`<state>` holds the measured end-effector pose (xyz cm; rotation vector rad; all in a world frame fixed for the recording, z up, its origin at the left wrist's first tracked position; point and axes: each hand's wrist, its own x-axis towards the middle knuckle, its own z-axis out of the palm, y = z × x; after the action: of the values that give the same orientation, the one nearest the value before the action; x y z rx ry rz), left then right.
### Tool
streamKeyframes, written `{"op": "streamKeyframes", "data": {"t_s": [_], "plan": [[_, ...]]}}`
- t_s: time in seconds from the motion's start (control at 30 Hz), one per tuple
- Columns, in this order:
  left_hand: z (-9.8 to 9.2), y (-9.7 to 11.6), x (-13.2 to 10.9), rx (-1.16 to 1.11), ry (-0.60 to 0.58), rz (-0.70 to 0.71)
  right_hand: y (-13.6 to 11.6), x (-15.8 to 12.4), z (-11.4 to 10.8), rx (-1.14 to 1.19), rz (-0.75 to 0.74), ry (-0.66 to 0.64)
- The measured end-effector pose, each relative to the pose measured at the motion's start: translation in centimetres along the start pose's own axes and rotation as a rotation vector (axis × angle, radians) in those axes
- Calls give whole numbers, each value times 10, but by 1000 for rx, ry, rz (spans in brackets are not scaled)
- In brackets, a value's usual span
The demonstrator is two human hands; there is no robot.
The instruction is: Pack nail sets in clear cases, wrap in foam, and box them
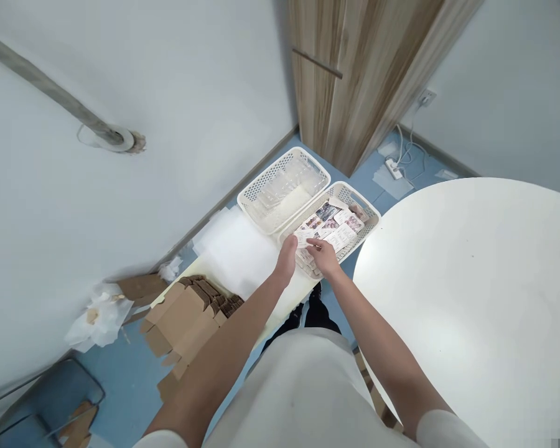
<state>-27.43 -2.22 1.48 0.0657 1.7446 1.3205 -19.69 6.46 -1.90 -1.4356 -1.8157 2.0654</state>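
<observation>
Over the near end of a white plastic basket [372, 210], my left hand [287, 258] is closed on a small white printed card [303, 237]. The fingers of my right hand [324, 256] are closed at that card's right edge, with the thumb side turned toward my left hand. Inside the basket lie several printed cards with small pictures [327, 211] and lines of text [341, 237], overlapping one another. The finger pads of my left hand are partly hidden.
A second white basket [248, 194] beyond holds clear plastic pieces [295, 177]. White sheets [238, 246] and flattened brown cardboard boxes [186, 323] lie on the narrow table. A round white table [471, 280] stands at right, a wooden cabinet [336, 106] behind, a folding chair [42, 398] lower left.
</observation>
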Motion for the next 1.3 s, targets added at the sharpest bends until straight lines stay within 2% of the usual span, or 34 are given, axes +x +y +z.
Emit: {"op": "streamKeyframes", "data": {"t_s": [0.13, 0.2, 0.4, 0.53, 0.63, 0.77, 0.9, 1.03, 1.2, 1.3], "plan": [[-17, -3, -32, 60, 31, 117, -10, -41, -3, 132, -43, 70], [-28, -8, -48, 106, 5, 183, -11, -65, -3, 209, -83, 100], [-56, -35, -96, 366, -134, 577, 3, -152, 5, 388, -170, 154], [-56, -49, -125, 412, -321, 722, 25, -207, 9, 382, -150, 217], [-46, -55, -140, 401, -440, 749, 41, -239, 7, 375, -137, 271], [-29, -63, -153, 387, -528, 745, 54, -272, -3, 380, -162, 309], [-11, -68, -161, 351, -600, 690, 65, -293, -15, 363, -242, 407], [13, -71, -169, 315, -690, 620, 80, -304, -30, 360, -257, 469], [58, -71, -183, 347, -848, 539, 100, -319, -66, 372, -350, 490], [88, -71, -193, 453, -879, 528, 114, -328, -97, 333, -408, 530]]}}
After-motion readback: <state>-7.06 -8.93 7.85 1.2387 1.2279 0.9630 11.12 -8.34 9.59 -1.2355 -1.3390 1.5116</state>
